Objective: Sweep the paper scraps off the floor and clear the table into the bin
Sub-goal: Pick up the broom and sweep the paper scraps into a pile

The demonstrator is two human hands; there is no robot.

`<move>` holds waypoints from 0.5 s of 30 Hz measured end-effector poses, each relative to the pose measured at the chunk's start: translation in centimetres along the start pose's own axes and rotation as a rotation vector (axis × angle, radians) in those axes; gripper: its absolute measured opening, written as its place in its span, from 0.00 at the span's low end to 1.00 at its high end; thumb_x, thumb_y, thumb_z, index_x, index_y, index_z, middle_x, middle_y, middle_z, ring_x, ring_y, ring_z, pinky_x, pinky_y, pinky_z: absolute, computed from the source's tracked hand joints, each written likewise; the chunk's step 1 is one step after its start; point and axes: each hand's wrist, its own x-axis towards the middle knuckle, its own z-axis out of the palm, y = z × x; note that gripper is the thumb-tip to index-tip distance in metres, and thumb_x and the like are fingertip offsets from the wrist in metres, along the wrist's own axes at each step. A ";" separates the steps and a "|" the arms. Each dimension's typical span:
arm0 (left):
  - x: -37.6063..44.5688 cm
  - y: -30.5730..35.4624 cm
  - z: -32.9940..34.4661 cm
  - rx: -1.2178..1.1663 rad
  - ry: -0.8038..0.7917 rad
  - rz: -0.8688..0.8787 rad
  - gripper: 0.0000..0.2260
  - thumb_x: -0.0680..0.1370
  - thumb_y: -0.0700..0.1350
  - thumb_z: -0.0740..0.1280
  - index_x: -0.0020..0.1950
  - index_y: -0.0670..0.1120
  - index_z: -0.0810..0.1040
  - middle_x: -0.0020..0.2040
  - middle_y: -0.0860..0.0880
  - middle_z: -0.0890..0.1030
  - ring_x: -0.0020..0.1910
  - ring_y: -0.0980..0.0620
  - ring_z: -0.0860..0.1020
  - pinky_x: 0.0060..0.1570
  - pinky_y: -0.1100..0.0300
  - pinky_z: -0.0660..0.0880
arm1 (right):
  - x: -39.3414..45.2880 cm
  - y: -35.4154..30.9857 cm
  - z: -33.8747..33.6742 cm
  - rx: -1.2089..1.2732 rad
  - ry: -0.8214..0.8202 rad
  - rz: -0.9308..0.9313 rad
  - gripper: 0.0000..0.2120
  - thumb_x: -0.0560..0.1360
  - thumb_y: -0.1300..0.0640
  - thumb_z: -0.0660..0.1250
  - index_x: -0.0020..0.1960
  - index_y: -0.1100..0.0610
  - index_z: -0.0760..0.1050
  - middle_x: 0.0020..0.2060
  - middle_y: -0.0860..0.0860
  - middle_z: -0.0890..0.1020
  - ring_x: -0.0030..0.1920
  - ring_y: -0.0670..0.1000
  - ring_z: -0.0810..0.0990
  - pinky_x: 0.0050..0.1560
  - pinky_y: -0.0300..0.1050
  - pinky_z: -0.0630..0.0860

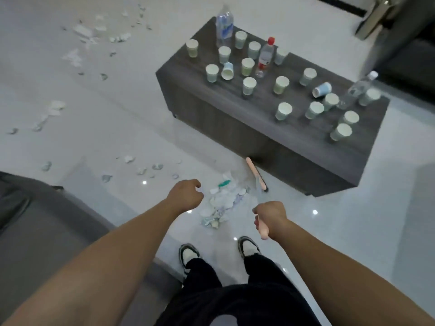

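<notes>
My right hand grips the pink handle of a broom. The broom's pink head rests on the floor against the table's near side. A pile of paper scraps lies on the white floor between my hands, just ahead of my shoes. My left hand hovers left of the pile with its fingers curled and nothing visible in it. More scraps are scattered over the floor to the far left. The dark low table carries several paper cups and three plastic bottles.
A grey sofa fills the lower left beside my left arm. Another dark seat stands at the upper right behind the table. Two cups lie tipped over on the table. No bin is in view.
</notes>
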 end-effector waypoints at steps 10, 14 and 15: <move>1.7 2.7 1.8 0.196 -0.122 0.148 0.20 0.76 0.45 0.63 0.69 0.49 0.73 0.67 0.46 0.75 0.62 0.47 0.74 0.56 0.59 0.71 | -0.2 7.2 -5.1 0.202 0.159 0.098 0.04 0.72 0.68 0.63 0.38 0.65 0.72 0.19 0.55 0.75 0.28 0.54 0.72 0.36 0.46 0.68; 1.1 3.1 1.9 0.222 -0.101 0.135 0.21 0.75 0.45 0.63 0.69 0.49 0.73 0.66 0.45 0.75 0.61 0.47 0.74 0.50 0.60 0.69 | 0.6 8.0 -4.8 0.353 0.112 0.083 0.03 0.76 0.69 0.61 0.49 0.66 0.72 0.30 0.57 0.74 0.26 0.54 0.72 0.24 0.41 0.71; 0.8 3.0 1.7 0.220 -0.087 0.127 0.21 0.75 0.45 0.63 0.68 0.49 0.73 0.65 0.45 0.76 0.60 0.46 0.74 0.49 0.60 0.69 | 0.6 8.0 -4.1 0.411 0.100 0.083 0.04 0.76 0.69 0.61 0.50 0.67 0.72 0.32 0.58 0.73 0.26 0.55 0.72 0.24 0.41 0.70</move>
